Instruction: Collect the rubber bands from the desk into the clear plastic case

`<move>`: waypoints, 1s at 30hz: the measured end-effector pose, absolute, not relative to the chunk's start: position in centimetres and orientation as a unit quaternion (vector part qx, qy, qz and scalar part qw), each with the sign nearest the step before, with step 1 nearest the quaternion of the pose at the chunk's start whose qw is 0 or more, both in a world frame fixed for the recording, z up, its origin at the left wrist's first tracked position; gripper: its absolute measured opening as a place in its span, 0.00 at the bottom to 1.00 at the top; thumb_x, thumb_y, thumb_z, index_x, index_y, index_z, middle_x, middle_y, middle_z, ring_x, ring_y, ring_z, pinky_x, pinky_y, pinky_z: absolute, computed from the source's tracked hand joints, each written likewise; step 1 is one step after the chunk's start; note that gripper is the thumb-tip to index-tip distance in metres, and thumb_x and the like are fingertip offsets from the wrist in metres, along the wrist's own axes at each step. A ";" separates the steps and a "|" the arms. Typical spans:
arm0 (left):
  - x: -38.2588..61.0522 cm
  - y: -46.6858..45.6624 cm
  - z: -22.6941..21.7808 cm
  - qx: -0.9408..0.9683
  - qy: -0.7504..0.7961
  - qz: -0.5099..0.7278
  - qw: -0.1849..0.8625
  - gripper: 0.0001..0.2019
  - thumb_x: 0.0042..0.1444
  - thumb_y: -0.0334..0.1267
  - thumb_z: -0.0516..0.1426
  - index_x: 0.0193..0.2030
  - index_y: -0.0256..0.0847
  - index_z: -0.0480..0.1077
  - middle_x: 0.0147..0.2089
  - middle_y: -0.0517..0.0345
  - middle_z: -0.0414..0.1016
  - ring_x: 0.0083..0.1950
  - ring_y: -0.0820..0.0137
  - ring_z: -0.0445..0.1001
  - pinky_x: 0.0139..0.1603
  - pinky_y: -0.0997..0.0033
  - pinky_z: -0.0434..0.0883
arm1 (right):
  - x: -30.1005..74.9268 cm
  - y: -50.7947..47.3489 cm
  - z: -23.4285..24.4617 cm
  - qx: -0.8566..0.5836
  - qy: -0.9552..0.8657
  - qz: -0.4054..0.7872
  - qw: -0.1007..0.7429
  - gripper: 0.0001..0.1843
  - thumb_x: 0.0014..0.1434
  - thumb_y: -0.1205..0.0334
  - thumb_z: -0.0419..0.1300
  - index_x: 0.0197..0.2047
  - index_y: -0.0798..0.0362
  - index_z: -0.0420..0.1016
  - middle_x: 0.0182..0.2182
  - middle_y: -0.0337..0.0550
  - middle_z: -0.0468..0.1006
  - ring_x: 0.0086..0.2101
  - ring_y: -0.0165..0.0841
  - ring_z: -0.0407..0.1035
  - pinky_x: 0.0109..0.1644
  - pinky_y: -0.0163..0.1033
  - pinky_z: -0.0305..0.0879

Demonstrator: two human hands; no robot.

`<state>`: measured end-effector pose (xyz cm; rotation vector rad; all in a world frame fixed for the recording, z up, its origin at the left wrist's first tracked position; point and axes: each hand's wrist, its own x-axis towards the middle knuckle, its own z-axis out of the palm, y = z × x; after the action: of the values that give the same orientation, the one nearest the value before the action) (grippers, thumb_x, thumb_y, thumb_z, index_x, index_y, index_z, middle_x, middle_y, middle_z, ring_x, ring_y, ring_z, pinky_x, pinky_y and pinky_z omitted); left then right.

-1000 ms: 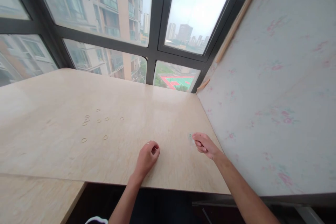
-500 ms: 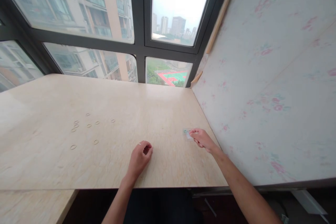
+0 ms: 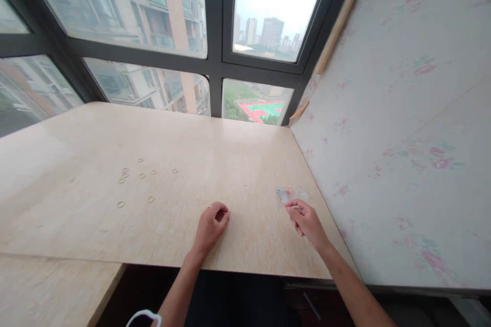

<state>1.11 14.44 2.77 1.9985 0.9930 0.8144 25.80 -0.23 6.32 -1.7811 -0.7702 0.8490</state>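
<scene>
My left hand (image 3: 212, 226) rests on the pale marble-patterned ledge (image 3: 245, 148), its fingers curled in toward the thumb. A band shows on one finger; whatever lies inside the curl is hidden. Further right, my right hand (image 3: 305, 219) is closed in a pinch, thumb and forefinger together. Just beyond those fingertips lies a small clear plastic bag (image 3: 284, 194) with greenish and reddish bits in it. Anything between the pinching fingers is too small to make out. Several thin yellowish rings, among them one ring (image 3: 151, 199), lie scattered on the ledge left of my left hand.
Dark-framed windows (image 3: 217, 66) run along the back of the ledge. A flower-patterned wall (image 3: 383, 163) borders it on the right. A lower pale surface (image 3: 57, 286) sits at the front left. A white curved thing (image 3: 143, 314) shows at the bottom edge beside my left forearm.
The view has shifted slightly. My right hand has drawn back toward me from the plastic bag, and more of the bag shows. My left hand keeps its curled pose.
</scene>
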 end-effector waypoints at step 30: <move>-7.0 33.0 4.8 0.818 0.560 0.107 0.080 0.11 0.63 0.36 0.50 0.40 0.39 0.74 0.47 0.49 0.68 0.42 0.64 0.72 0.41 0.69 0.66 | 21.7 -2.0 1.2 -0.755 -0.596 0.007 0.274 0.19 0.64 0.50 0.48 0.37 0.49 0.77 0.19 0.40 0.76 0.18 0.33 0.70 0.23 0.34 0.61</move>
<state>-6.96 33.00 4.83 2.4458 1.6754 0.3209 21.69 -2.05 1.17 -2.0310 -1.6027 0.0185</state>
